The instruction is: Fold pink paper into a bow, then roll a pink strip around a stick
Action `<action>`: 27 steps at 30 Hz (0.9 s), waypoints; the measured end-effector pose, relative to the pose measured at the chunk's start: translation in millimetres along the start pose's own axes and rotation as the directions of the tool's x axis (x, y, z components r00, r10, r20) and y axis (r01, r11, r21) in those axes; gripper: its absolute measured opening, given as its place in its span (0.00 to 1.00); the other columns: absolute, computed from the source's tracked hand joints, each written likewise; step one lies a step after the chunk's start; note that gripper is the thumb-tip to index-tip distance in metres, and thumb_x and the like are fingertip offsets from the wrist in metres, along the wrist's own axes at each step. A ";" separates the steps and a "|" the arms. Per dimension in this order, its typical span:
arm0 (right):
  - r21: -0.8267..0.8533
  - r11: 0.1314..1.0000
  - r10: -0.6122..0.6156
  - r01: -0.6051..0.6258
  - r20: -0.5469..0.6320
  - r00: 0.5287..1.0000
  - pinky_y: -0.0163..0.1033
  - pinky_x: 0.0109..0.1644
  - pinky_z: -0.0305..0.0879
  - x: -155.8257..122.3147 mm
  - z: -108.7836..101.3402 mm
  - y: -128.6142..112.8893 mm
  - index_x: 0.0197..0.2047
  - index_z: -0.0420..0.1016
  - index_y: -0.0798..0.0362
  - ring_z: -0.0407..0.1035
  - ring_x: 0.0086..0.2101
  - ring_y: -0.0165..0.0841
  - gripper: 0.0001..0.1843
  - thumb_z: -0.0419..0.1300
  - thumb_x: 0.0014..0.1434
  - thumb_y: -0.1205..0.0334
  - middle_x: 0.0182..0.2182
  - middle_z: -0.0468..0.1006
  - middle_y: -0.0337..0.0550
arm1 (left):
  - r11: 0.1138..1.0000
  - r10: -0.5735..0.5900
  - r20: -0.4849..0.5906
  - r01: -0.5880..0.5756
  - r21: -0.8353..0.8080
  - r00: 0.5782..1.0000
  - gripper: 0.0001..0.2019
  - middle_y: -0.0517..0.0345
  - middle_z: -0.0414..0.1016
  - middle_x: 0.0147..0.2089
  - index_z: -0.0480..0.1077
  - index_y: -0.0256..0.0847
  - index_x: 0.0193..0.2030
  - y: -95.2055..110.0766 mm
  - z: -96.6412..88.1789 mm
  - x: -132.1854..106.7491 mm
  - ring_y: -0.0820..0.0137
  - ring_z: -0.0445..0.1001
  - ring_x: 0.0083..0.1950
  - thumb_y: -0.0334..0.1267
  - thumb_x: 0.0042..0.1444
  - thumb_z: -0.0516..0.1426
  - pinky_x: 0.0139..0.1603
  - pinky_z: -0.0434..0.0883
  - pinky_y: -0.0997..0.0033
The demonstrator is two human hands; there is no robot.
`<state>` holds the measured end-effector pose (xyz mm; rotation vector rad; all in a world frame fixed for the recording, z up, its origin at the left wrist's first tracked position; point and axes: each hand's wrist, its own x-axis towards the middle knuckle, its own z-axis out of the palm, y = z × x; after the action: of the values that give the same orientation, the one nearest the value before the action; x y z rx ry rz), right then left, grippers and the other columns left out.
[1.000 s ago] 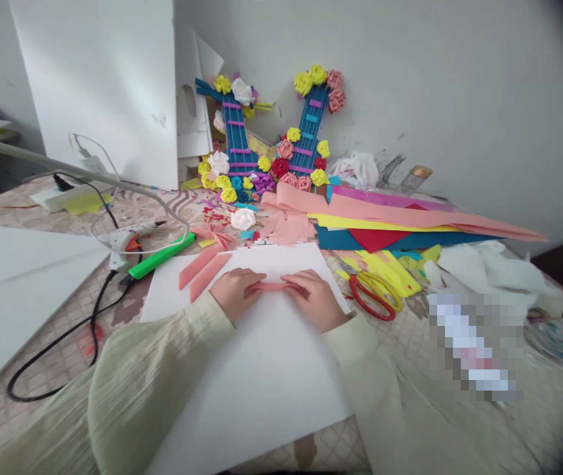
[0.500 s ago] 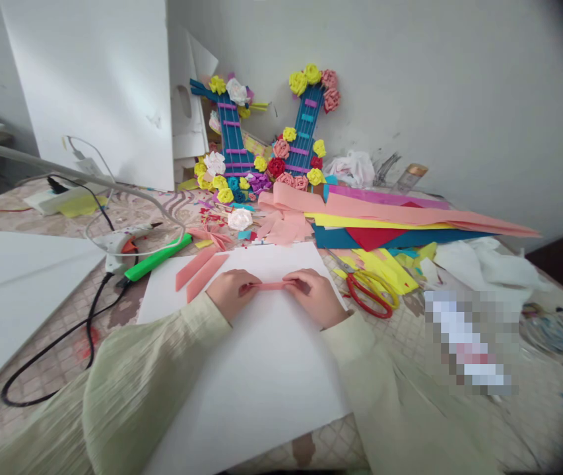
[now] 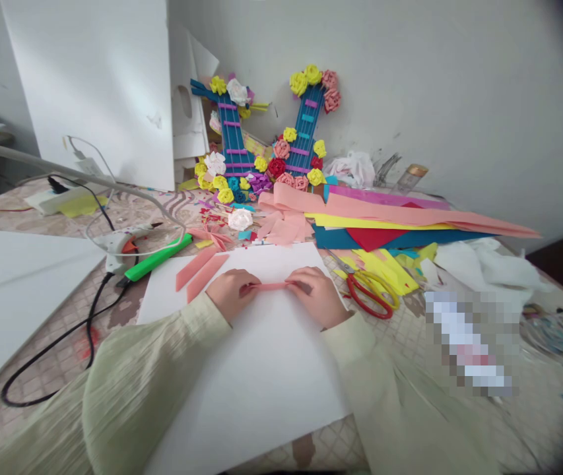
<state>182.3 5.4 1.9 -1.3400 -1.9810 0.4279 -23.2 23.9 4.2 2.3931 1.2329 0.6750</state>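
Pink paper strip (image 3: 272, 286): long axis side-to-side; left hand (image 3: 231, 295), right hand (image 3: 318, 298) pinching opposite ends.

soft, greyish light puts a pale glare on the upright white board (image 3: 98, 72); the sleeves (image 3: 142, 376) look stretched, right corners go black, and one patch (image 3: 472, 343) is pixelated.

NEAR: open lane over the white sheet (image 3: 261, 376) between the sleeves (image 3: 147, 382), up to the pink strip (image 3: 272, 286) spanning both hands | LEFT: folded strips (image 3: 206, 278), green tool (image 3: 157, 258), glue gun (image 3: 119, 251), looping black cord (image 3: 28, 404) obstruct | RIGHT: scissors (image 3: 370, 295) just beside right hand (image 3: 315, 295) | FAR: stacked coloured paper (image 3: 360, 206) bars passage
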 end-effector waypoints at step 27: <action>0.685 0.597 0.369 -0.419 0.230 0.901 0.34 0.31 0.57 -10.0 7.3 -35.1 0.27 0.72 0.57 0.62 0.26 0.27 0.12 0.60 0.46 0.55 0.22 0.70 0.38 | 0.668 -0.223 0.168 0.276 -0.691 0.960 0.15 0.57 0.72 0.27 0.72 0.35 0.34 27.9 6.3 -7.1 0.76 0.64 0.24 0.46 0.49 0.53 0.22 0.60 0.78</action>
<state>155.7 -17.4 14.6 -1.2062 -1.2720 1.3335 -5.0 2.0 11.7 1.5507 0.9898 0.7885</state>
